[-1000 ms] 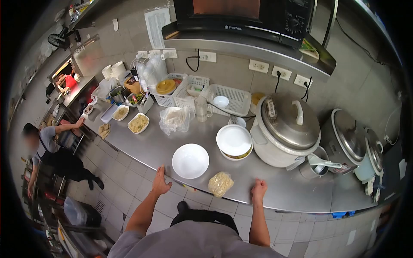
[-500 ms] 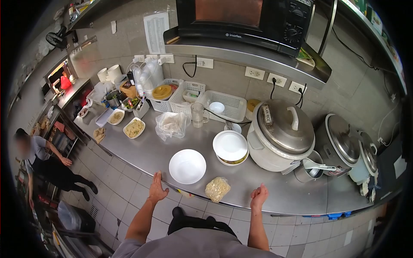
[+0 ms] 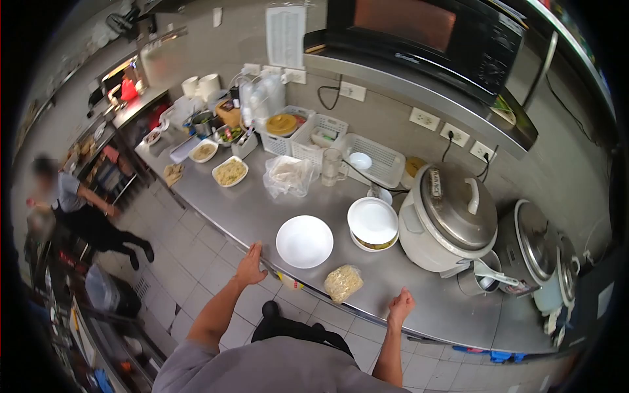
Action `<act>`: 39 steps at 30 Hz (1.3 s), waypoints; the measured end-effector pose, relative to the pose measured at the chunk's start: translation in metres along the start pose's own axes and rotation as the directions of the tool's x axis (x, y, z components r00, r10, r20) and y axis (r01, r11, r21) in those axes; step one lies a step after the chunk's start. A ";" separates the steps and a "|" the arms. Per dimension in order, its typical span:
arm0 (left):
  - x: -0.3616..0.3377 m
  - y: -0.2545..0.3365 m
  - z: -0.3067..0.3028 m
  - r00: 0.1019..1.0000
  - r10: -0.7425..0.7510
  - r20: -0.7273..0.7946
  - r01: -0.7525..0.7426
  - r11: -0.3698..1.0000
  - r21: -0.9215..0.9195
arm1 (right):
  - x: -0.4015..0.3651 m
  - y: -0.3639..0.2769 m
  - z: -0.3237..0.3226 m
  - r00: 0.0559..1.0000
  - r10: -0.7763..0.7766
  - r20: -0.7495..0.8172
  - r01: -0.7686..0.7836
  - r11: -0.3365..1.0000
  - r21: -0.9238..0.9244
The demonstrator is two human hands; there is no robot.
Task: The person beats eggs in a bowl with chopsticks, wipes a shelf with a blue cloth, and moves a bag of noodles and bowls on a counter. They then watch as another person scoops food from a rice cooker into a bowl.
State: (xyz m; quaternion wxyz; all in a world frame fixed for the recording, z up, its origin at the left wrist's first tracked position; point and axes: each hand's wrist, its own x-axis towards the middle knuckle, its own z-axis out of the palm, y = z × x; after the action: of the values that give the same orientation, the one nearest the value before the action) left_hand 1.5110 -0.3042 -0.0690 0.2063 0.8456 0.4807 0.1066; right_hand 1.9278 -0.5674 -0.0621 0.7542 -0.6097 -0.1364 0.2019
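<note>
microwave (image 3: pixel 426 49): up above the rice cooker (image 3: pixel 451 216)
glass mug (image 3: pixel 331 168): off to its left, kinda near
metal pot (image 3: pixel 470 283): just to its right

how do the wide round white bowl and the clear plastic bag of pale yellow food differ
The wide round white bowl looks open and empty, while the clear plastic bag of pale yellow food is filled. The bowl appears wider than the bag. The bowl is smooth and evenly round; the bag is lumpy and irregular. Both rest on the silver metal counter.
</note>
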 end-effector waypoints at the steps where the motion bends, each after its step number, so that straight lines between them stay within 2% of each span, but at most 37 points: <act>1: 0.001 -0.002 0.002 1.000 0.001 -0.002 -0.001 1.000 0.012 | -0.005 -0.008 0.005 0.999 -0.023 -0.031 0.024 1.000 0.021; 4: -0.001 -0.002 0.001 1.000 -0.004 0.012 0.004 1.000 0.026 | -0.016 -0.033 0.011 0.995 -0.076 -0.068 0.081 0.994 0.071; 8: 0.001 0.002 -0.006 0.999 -0.019 0.047 0.017 0.999 0.036 | -0.018 -0.034 0.000 0.980 -0.190 -0.050 0.195 0.975 0.109; 11: 0.001 0.002 -0.007 0.999 -0.012 0.046 0.010 0.999 0.047 | -0.002 0.010 -0.019 0.986 -0.139 -0.092 0.148 0.984 0.096; 14: 0.000 -0.001 -0.005 1.000 0.001 0.029 -0.003 0.998 0.068 | 0.013 0.036 -0.027 0.992 -0.095 -0.084 0.094 0.995 -0.017; 17: 0.003 0.002 -0.009 0.998 -0.023 0.063 0.021 1.000 0.020 | 0.012 0.011 -0.012 0.992 -0.129 0.000 0.129 0.990 -0.050; 20: 0.002 0.002 -0.006 0.998 -0.023 0.062 0.021 0.999 0.034 | 0.018 0.038 -0.016 0.984 -0.166 -0.062 0.157 0.980 -0.121; 23: 0.002 0.000 -0.004 1.000 -0.010 0.029 0.009 0.999 0.045 | 0.023 0.046 -0.017 0.994 -0.023 -0.109 0.025 1.000 0.009; 26: 0.002 0.002 -0.012 0.998 -0.030 0.056 0.030 1.000 0.006 | 0.010 0.020 -0.003 0.995 -0.023 -0.094 0.029 0.998 0.058; 29: 0.002 0.005 -0.015 0.997 -0.033 0.063 0.032 0.999 0.008 | -0.016 -0.018 0.013 0.989 -0.120 -0.085 0.121 0.993 0.008; 32: 0.006 -0.004 -0.007 0.999 0.003 0.035 -0.005 0.999 0.048 | -0.020 -0.019 0.009 0.985 -0.084 -0.147 0.100 0.990 0.100; 35: 0.011 -0.009 -0.007 1.000 -0.001 0.025 0.000 0.999 0.055 | -0.022 -0.001 0.015 0.938 0.132 -0.319 -0.087 0.984 0.153; 38: 0.020 -0.004 -0.017 0.994 -0.093 0.065 0.092 0.996 0.020 | -0.010 0.001 0.011 0.829 0.461 -0.317 -0.342 0.866 0.366; 39: 0.025 -0.001 -0.022 0.990 -0.118 0.075 0.115 0.993 0.034 | -0.009 -0.004 0.012 0.885 0.385 -0.261 -0.299 0.901 0.315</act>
State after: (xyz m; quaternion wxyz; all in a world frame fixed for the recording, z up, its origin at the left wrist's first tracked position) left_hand 1.5143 -0.2767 -0.0503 0.2179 0.8225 0.5225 0.0547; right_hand 1.9155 -0.5619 -0.0557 0.7931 -0.5417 0.1255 0.2487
